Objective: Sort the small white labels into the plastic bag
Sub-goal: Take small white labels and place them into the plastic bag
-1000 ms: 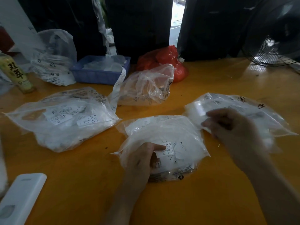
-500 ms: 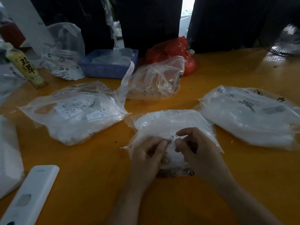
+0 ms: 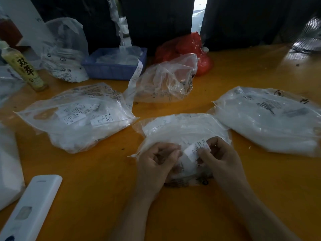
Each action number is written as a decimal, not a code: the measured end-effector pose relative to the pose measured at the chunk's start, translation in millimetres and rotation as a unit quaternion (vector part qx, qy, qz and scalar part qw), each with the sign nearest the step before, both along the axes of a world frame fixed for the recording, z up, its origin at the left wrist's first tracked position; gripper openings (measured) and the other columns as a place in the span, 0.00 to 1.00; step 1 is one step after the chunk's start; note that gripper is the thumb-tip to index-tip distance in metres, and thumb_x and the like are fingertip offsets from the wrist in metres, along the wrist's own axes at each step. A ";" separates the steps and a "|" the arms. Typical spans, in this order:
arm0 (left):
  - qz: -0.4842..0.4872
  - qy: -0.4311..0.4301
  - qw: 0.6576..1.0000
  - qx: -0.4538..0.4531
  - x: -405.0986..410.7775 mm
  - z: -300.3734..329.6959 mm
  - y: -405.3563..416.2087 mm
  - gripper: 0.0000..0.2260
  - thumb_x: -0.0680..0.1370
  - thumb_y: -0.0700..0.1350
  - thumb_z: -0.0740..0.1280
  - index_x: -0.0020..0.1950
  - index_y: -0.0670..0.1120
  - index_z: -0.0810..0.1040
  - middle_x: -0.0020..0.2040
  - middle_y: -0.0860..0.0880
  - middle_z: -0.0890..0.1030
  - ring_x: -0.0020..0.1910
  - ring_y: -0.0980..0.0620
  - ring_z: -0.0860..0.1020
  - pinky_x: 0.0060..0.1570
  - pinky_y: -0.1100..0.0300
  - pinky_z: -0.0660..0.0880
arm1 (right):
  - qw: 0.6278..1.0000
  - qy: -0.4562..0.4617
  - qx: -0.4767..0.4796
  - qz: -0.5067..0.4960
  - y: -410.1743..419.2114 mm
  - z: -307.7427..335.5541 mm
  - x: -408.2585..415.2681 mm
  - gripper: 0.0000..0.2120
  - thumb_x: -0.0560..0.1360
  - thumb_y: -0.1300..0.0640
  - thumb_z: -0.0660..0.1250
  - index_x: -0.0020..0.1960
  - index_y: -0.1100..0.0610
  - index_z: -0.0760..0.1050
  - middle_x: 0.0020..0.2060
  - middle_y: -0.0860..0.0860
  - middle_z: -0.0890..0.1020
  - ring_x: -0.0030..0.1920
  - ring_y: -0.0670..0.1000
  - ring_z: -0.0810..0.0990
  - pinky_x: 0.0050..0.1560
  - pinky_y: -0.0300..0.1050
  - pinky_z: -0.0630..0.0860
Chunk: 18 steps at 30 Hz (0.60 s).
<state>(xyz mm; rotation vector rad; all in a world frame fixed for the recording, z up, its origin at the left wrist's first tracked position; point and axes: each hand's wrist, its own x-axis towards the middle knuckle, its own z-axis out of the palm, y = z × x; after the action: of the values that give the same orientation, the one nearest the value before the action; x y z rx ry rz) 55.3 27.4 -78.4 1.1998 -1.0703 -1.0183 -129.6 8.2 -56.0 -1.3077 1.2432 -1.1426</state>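
Labels — one white slip (image 3: pixel 194 151) pinched in the right hand (image 3: pixel 224 160) at the mouth of the middle plastic bag (image 3: pixel 182 129), near the table's (image 3: pixel 97 180) front edge — while the left hand (image 3: pixel 156 160) grips the bag's lip, apparently to keep it open.

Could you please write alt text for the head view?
Two hands work at the middle plastic bag on an orange table: the right hand pinches a small white label, the left hand grips the bag's edge. More label-filled bags lie around.
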 end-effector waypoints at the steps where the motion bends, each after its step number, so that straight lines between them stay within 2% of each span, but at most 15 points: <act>1: -0.006 0.008 1.000 -0.003 -0.1 -0.9 0.3 0.04 0.77 0.46 0.77 0.50 0.52 0.86 0.51 0.50 0.89 0.50 0.51 0.88 0.38 0.54 0.85 | 1.000 -0.022 0.004 -0.005 0.2 -2.0 0.4 0.05 0.78 0.60 0.70 0.44 0.56 0.77 0.39 0.65 0.79 0.41 0.73 0.77 0.39 0.69 0.76; 3: -0.012 0.018 1.000 -0.005 1.3 -2.7 0.6 0.05 0.79 0.43 0.76 0.51 0.53 0.85 0.50 0.48 0.89 0.49 0.48 0.88 0.34 0.54 0.85 | 0.998 -0.068 0.013 -0.004 0.8 -5.3 1.2 0.05 0.79 0.60 0.69 0.44 0.55 0.79 0.42 0.65 0.81 0.43 0.73 0.78 0.42 0.69 0.76; 6: -0.022 0.012 1.000 -0.007 2.7 -2.9 0.2 0.03 0.80 0.47 0.74 0.52 0.54 0.86 0.51 0.49 0.89 0.51 0.48 0.88 0.32 0.54 0.84 | 0.997 -0.082 0.004 -0.011 2.0 -7.0 1.7 0.05 0.79 0.55 0.68 0.46 0.54 0.81 0.43 0.60 0.83 0.44 0.67 0.81 0.41 0.58 0.78; 8: -0.025 -0.006 1.000 -0.006 3.1 -2.9 -0.6 0.03 0.80 0.49 0.73 0.52 0.54 0.86 0.51 0.50 0.89 0.49 0.48 0.88 0.35 0.56 0.85 | 0.997 -0.081 -0.009 -0.015 2.7 -7.4 3.1 0.06 0.80 0.54 0.67 0.47 0.53 0.80 0.42 0.58 0.84 0.41 0.60 0.83 0.39 0.51 0.80; 10: -0.026 -0.020 0.999 -0.007 2.9 -4.1 -1.2 0.03 0.81 0.49 0.73 0.52 0.54 0.87 0.51 0.51 0.89 0.49 0.49 0.88 0.42 0.59 0.85 | 0.996 -0.087 -0.014 -0.010 4.1 -8.3 4.7 0.05 0.83 0.55 0.64 0.51 0.55 0.78 0.41 0.58 0.84 0.39 0.58 0.85 0.37 0.47 0.82; 12: -0.027 -0.024 0.999 -0.007 2.5 -4.5 -1.2 0.03 0.80 0.48 0.74 0.52 0.55 0.87 0.51 0.52 0.89 0.51 0.51 0.88 0.45 0.59 0.85 | 0.998 -0.054 -0.034 -0.007 5.3 -10.0 5.5 0.04 0.83 0.55 0.63 0.53 0.53 0.76 0.38 0.57 0.84 0.35 0.54 0.85 0.33 0.41 0.79; 14: -0.032 -0.021 0.999 0.000 1.9 -4.6 -0.4 0.05 0.80 0.46 0.74 0.52 0.56 0.87 0.50 0.51 0.89 0.51 0.52 0.88 0.40 0.58 0.85 | 0.997 0.012 -0.071 -0.009 5.8 -11.8 6.1 0.04 0.82 0.55 0.64 0.56 0.49 0.77 0.36 0.53 0.84 0.33 0.50 0.83 0.31 0.37 0.76; 16: -0.041 -0.006 0.999 0.010 1.5 -3.9 0.4 0.04 0.79 0.45 0.75 0.52 0.54 0.87 0.50 0.50 0.89 0.50 0.51 0.88 0.37 0.58 0.85 | 0.993 0.053 -0.105 -0.015 6.2 -14.0 6.5 0.10 0.81 0.56 0.67 0.59 0.43 0.77 0.36 0.50 0.84 0.34 0.48 0.83 0.30 0.39 0.77; 18: -0.043 0.000 0.999 0.009 0.9 -4.5 -0.2 0.04 0.78 0.43 0.75 0.51 0.52 0.87 0.48 0.49 0.89 0.48 0.50 0.88 0.39 0.60 0.84 | 0.988 0.065 -0.134 -0.036 6.5 -16.5 7.3 0.16 0.80 0.57 0.69 0.62 0.40 0.74 0.36 0.49 0.82 0.34 0.47 0.83 0.30 0.36 0.76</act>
<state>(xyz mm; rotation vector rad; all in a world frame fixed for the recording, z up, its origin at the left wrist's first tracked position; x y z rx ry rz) 56.2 27.2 -82.9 1.1764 -1.1223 -1.0971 -122.3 14.7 -72.5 -1.5689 1.2704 -1.3288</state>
